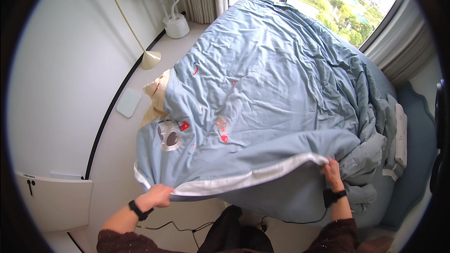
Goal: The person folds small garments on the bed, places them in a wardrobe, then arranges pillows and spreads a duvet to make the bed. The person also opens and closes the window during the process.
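Note:
A light blue duvet (pixel 267 88) with a white border (pixel 242 181) is spread over the bed, wrinkled toward the far right. Appliqués of an astronaut (pixel 171 137) and a rocket (pixel 222 130) decorate its near left part. My left hand (pixel 159 195) grips the border at the near left corner. Farther right, my right hand (pixel 332 172) pinches the same border and holds it raised, with some motion blur. Below the lifted edge shows a blue-grey surface (pixel 281 193). Bunched grey-blue bedding (pixel 365 154) lies just right of my right hand.
A white pillow (pixel 400 135) stands against the blue headboard (pixel 416 140). Along the left wall are a coat stand (pixel 151 59), a garment steamer (pixel 176 26) and a flat pale scale-like panel (pixel 129 103). Black cables (pixel 193 230) run over the floor by my legs. A door (pixel 52 200) is at lower left.

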The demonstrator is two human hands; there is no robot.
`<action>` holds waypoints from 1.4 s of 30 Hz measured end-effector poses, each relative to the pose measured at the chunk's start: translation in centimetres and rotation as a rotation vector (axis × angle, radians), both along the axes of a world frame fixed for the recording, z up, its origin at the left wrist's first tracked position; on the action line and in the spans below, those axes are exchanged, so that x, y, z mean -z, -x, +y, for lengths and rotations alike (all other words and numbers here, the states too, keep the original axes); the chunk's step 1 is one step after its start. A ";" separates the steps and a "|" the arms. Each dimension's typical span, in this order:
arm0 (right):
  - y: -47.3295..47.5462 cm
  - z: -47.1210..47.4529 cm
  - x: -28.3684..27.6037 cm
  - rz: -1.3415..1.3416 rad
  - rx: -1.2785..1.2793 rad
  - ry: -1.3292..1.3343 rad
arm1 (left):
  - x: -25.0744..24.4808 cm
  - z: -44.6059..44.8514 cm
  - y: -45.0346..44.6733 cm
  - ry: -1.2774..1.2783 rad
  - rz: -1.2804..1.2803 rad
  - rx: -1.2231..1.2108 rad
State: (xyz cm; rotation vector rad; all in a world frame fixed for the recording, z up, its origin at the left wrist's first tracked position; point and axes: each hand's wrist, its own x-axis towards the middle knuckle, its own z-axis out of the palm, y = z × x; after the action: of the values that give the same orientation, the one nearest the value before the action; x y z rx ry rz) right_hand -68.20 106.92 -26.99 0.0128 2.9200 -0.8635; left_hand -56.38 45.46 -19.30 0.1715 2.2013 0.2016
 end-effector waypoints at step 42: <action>-33.3 28.4 -5.2 -0.023 0.262 -0.350 | -1.1 52.6 -17.8 -0.587 0.200 0.167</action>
State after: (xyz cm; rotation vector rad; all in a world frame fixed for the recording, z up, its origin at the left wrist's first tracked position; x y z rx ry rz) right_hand -34.91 135.31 -21.77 0.4342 3.0490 -0.3607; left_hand -38.55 98.05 -18.16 0.7226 2.2519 0.7624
